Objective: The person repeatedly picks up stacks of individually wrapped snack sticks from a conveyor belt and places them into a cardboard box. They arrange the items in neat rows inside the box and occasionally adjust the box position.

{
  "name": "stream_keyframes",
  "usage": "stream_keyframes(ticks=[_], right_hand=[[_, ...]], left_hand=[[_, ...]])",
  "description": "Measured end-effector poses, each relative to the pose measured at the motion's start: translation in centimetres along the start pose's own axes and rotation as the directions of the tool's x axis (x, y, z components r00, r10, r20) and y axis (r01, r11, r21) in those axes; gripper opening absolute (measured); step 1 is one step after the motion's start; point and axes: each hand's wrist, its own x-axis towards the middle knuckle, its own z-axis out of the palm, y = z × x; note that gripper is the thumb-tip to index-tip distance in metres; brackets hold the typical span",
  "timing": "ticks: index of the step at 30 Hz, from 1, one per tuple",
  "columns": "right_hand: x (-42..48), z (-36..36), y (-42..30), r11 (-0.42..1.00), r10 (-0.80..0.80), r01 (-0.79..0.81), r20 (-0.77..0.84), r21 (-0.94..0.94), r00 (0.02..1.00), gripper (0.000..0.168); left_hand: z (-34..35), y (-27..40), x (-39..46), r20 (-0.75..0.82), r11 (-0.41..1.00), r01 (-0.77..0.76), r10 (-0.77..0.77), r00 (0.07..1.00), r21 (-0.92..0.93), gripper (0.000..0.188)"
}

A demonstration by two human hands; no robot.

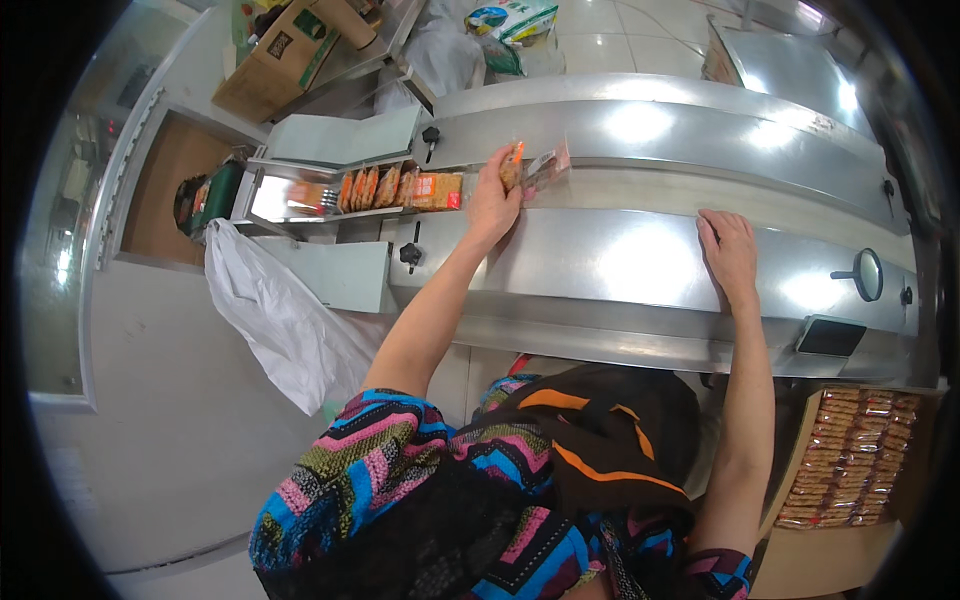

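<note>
My left hand grips a clear-wrapped snack packet with orange print, over the channel of a stainless steel conveyor. Just right of it lies a clear wrapper with a printed code; whether it joins the held packet I cannot tell. To the left, a row of similar packets stands on edge in the channel, and one packet lies flat at the row's near end. My right hand rests empty on the near steel cover, fingertips at the channel's edge and thumb apart.
At lower right, a cardboard box holds stacked wrapped snacks. A phone and a round mirror sit on the conveyor's near side. Black knobs stick up. A white plastic bag hangs at left.
</note>
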Motion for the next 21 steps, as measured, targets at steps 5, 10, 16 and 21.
stream_keyframes(ticks=[5,10,16,21], right_hand=[[-0.1,0.1,0.4,1.0,-0.011,0.011,-0.004,0.01,1.0,0.021],[-0.2,0.1,0.0,1.0,0.0,0.0,-0.023,0.009,1.0,0.022],[-0.2,0.2,0.3,1.0,0.008,-0.008,-0.007,0.013,1.0,0.022],[-0.2,0.3,0.1,1.0,0.005,-0.005,-0.018,0.009,1.0,0.022]], left_hand=[[-0.5,-1.1,0.6,0.026,0.995,-0.079,0.081,0.996,-0.059,0.06],[-1.2,-0.4,-1.1,-0.002,0.955,-0.149,0.155,0.988,0.258,0.054],[-5.5,-3.9,-0.1,-0.144,0.803,-0.212,0.345,0.928,0.558,0.047],[-7.7,-5.1,0.0,-0.187,0.705,-0.121,0.344,0.92,0.698,0.036]])
